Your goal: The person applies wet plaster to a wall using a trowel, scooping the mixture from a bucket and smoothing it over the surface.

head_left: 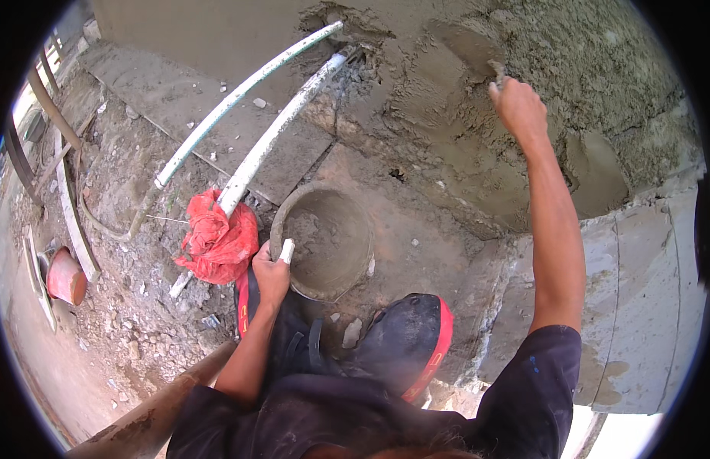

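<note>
Wet wall [599, 84] filled the upper right; there my right hand [521, 109] gripped a trowel [497, 69] angled up-left, while my left hand [272, 277], closed on a white stick [287, 251], was nearer the centre-left basin [368, 243].

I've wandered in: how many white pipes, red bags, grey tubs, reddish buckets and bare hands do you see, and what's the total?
White pipes: 2
Red bag: 1
Grey tub: 1
Reddish bucket: 1
Bare hands: 2 (left hand, right hand)
Total: 7

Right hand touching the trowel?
Touching. The head view shows the right hand closed on the trowel, whose muddy neck sticks out past the fingers.
</note>
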### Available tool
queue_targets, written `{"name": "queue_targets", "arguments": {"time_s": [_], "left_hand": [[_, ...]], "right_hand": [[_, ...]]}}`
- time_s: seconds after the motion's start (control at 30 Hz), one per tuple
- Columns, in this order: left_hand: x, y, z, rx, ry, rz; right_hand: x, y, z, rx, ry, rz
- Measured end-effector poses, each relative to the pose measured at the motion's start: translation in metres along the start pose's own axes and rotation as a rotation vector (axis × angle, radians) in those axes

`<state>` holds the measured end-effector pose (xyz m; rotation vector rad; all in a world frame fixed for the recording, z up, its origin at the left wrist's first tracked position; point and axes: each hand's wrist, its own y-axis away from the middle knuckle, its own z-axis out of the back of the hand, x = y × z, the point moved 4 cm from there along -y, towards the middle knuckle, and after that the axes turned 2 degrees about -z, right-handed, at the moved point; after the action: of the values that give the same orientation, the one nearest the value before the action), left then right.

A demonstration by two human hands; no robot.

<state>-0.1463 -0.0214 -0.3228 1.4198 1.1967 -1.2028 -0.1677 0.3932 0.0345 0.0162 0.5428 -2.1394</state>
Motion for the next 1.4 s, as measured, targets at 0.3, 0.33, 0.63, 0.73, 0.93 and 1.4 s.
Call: {"name": "queue_targets", "arguments": {"time_s": [0.3, 0.33, 0.63, 0.73, 0.93, 1.4], "left_hand": [[0.011, 0.004, -0.003, -0.009, 0.083, 0.031], [0.008, 0.007, 0.001, -0.021, 0.068, 0.018], [-0.037, -0.010, -0.022, 0.095, -0.092, -0.129], [-0.042, -0.045, -0.024, 0.156, -0.095, -0.176], [-0.070, -0.115, -0.106, 0.604, -0.599, -0.278], [-0.059, -0.169, -0.149, 0.765, -0.664, -0.264]], "right_hand": [[-0.053, 0.016, -0.125, -0.049, -0.893, -0.211], [-0.024, 0.030, -0.137, 0.019, -0.952, -0.295], [-0.008, 0.182, -0.200, 0.372, -0.437, -0.121], [-0.009, 0.235, -0.139, 0.515, -0.584, -0.070], [0.050, 0.266, -0.128, 0.577, -0.284, 0.420], [0.120, 0.237, -0.202, 0.245, -0.291, 0.430]]}}
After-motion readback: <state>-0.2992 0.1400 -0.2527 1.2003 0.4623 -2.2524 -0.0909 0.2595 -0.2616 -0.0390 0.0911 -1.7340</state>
